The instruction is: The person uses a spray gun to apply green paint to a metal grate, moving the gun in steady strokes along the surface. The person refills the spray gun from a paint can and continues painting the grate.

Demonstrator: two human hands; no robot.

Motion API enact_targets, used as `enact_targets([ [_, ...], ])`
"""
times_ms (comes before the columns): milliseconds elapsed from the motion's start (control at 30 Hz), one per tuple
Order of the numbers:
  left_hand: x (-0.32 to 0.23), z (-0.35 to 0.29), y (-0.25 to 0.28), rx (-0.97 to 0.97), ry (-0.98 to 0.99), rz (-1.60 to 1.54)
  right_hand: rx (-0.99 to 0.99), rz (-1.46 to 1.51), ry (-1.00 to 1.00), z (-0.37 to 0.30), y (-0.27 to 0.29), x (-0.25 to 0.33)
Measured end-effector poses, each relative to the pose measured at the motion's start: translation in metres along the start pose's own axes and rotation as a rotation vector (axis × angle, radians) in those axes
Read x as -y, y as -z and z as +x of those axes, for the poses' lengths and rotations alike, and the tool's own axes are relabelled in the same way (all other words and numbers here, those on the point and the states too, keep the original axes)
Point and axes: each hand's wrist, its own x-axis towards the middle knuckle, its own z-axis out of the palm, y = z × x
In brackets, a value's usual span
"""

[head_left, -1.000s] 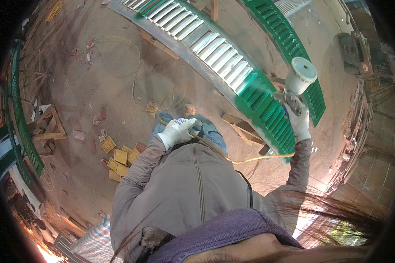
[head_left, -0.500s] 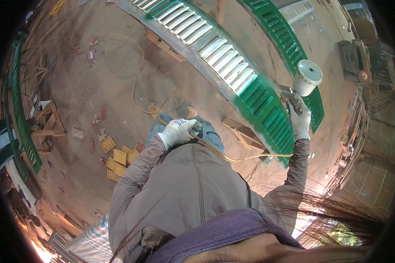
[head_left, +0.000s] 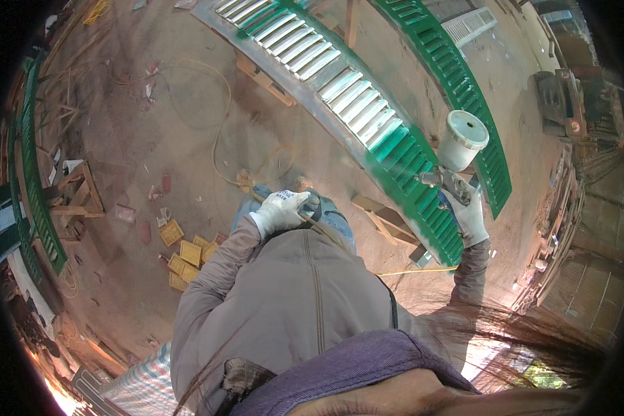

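Observation:
My right hand, in a white glove, is closed round a metal spray gun with a pale, lidded paint cup on top. Its nozzle points left over the near part of a long louvred metal panel, and a faint mist hangs there. That near part is green; farther along, most slats are bare silver, with some green toward the far end. At my waist my left hand, also gloved, grips a thin yellowish air hose. Part of the hose is hidden by my body.
A second, green louvred panel lies beyond on the right. Wooden supports hold up the nearer panel. More green panels stand at the left by a wooden stand. Yellow blocks and the hose's loop lie on the dirt floor.
My right hand has drawn the spray gun nearer to me, and its nozzle now shows pointing left. The hose by my right forearm has dropped lower. My left hand has stayed at my waist.

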Motion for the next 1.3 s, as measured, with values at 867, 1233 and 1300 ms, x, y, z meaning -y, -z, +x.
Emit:
enact_targets([
  [867,0.022,-0.002,0.006,-0.077,-0.034,0.028,0.011,0.013,0.088,0.017,-0.006,0.019],
  [1233,0.022,0.0,-0.019,-0.115,0.034,0.088,-0.257,-0.244,0.203,0.078,-0.006,0.021],
  [1300,0.019,-0.001,-0.023,-0.118,0.057,0.068,-0.232,-0.22,0.275,0.081,-0.001,0.023],
])
